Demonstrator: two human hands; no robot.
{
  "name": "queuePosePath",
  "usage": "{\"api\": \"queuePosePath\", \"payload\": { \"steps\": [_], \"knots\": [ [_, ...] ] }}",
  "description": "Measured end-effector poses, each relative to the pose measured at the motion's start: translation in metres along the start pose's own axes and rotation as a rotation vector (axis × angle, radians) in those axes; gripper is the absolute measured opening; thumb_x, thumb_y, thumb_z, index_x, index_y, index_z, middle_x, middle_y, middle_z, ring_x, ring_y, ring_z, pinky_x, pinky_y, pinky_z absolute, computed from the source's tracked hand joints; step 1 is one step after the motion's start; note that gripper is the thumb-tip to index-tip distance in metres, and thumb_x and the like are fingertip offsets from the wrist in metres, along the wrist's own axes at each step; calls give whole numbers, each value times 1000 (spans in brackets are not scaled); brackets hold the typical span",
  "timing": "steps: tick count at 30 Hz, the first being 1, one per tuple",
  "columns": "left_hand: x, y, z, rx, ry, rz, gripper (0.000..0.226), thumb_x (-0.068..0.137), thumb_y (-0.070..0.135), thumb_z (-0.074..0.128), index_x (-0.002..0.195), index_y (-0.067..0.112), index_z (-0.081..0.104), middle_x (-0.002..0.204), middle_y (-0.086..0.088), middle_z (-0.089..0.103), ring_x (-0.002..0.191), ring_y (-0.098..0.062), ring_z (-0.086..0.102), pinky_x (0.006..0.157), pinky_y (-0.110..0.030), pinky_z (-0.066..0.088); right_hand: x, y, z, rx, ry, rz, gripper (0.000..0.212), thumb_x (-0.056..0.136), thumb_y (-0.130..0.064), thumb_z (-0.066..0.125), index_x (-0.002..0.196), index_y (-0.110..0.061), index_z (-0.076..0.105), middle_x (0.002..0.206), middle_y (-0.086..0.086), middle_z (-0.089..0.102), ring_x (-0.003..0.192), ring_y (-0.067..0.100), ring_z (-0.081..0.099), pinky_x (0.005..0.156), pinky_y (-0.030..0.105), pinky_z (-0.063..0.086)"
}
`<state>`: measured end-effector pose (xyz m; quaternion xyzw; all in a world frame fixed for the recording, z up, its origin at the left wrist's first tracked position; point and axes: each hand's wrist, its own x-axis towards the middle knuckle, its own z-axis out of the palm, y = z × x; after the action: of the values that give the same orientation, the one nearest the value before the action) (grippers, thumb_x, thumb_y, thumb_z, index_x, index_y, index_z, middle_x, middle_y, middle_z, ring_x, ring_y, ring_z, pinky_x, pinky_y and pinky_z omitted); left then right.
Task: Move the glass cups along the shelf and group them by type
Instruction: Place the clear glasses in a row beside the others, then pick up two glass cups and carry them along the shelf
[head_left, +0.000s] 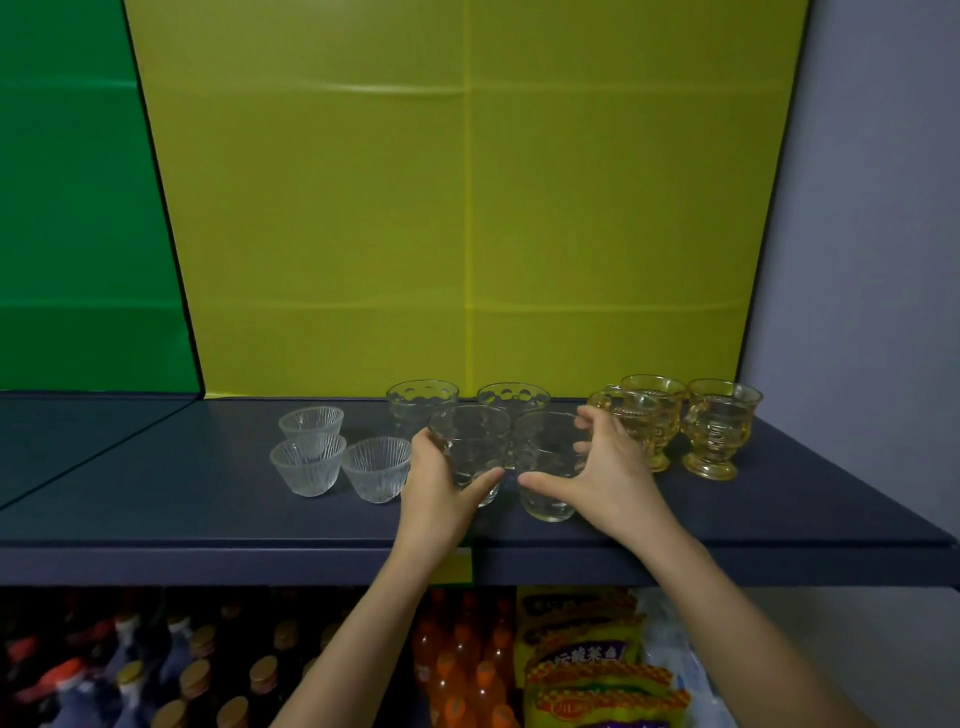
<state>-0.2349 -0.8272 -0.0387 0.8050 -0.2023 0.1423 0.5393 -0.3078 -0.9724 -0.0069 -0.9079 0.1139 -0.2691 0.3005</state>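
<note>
On the dark blue shelf (156, 499) stand three kinds of glass cup. Three small ribbed clear cups (311, 462) sit at the left. In the middle are clear dimpled tumblers: two at the back (422, 405) and two in front. My left hand (441, 493) is wrapped around the front left tumbler (470, 447). Around the front right tumbler (548, 467) my right hand (608, 467) is closed. The two held tumblers stand side by side, almost touching. Amber footed mugs with handles (717, 426) are grouped at the right, just behind my right hand.
A yellow panel (467, 208) and a green panel (78, 208) back the shelf, with a grey wall (883, 260) at the right. Below the shelf are dark bottles (156, 675), orange bottles (467, 660) and yellow snack packets (592, 670).
</note>
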Motion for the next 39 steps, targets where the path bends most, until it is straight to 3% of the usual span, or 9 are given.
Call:
{"api": "queuePosePath", "payload": {
  "steps": [3, 10, 15, 18, 22, 25, 30, 34, 39],
  "knots": [
    [1, 0, 1, 36, 26, 10, 51, 72, 31, 74, 104, 15, 37, 110, -6, 57, 102, -22, 57, 76, -26, 39, 0, 0, 2, -8, -8, 3, 98, 62, -50, 77, 139, -12, 29, 142, 4, 38, 126, 21, 45, 105, 40, 38],
    [2, -2, 1, 87, 11, -5, 64, 76, 29, 71, 124, 6, 36, 128, -11, 52, 116, -25, 52, 85, -26, 39, -2, -5, 5, -79, 13, -22, 88, 70, -53, 70, 135, -11, 29, 141, 6, 38, 128, 25, 42, 98, 35, 36],
    [-2, 1, -4, 137, -25, -13, 81, 79, 33, 66, 137, 0, 20, 142, -13, 41, 129, -26, 41, 103, -40, 37, -6, -8, 2, -120, 18, -60, 88, 73, -59, 63, 139, -14, 24, 145, 2, 32, 128, 26, 43, 96, 39, 39],
    [-6, 5, -8, 128, -38, -4, 78, 79, 31, 66, 137, 3, 23, 139, -12, 42, 128, -24, 41, 103, -38, 37, -9, -11, -3, -189, 28, -107, 89, 76, -61, 58, 141, -13, 22, 148, 2, 28, 129, 27, 43, 97, 39, 39],
    [-17, 15, -21, 141, -57, 53, 71, 82, 28, 63, 137, 6, 23, 141, -8, 37, 131, -22, 36, 99, -25, 30, -16, -14, -14, -319, 51, -160, 86, 80, -61, 52, 142, -12, 21, 148, 5, 30, 130, 26, 40, 100, 36, 38],
    [-29, 23, -39, 277, 5, 125, 69, 86, 32, 57, 139, 6, 21, 144, -9, 34, 133, -22, 33, 101, -29, 31, -26, -19, -21, -386, 116, -204, 72, 84, -57, 48, 137, -13, 28, 141, 3, 36, 126, 23, 42, 93, 34, 43],
    [-38, 22, -82, 621, 209, 217, 47, 88, 35, 52, 129, 15, 41, 128, -2, 54, 118, -23, 50, 79, -36, 44, -33, -48, -17, -379, 148, -346, 49, 89, -47, 46, 129, -19, 40, 130, -4, 46, 119, 17, 45, 86, 30, 44],
    [-37, 2, -124, 855, 232, 228, 36, 74, 28, 71, 103, 11, 59, 89, -7, 70, 80, -29, 66, 54, -34, 49, -31, -85, 8, -312, 58, -436, 44, 90, -45, 45, 128, -24, 41, 128, -7, 49, 119, 15, 44, 86, 32, 43],
    [-49, -24, -193, 1018, 264, 143, 33, 71, 30, 73, 96, 11, 63, 84, -5, 70, 77, -28, 67, 54, -34, 50, -30, -138, 64, -232, -60, -566, 40, 88, -45, 47, 124, -27, 45, 124, -8, 52, 118, 15, 46, 87, 31, 42]
  ]
}}
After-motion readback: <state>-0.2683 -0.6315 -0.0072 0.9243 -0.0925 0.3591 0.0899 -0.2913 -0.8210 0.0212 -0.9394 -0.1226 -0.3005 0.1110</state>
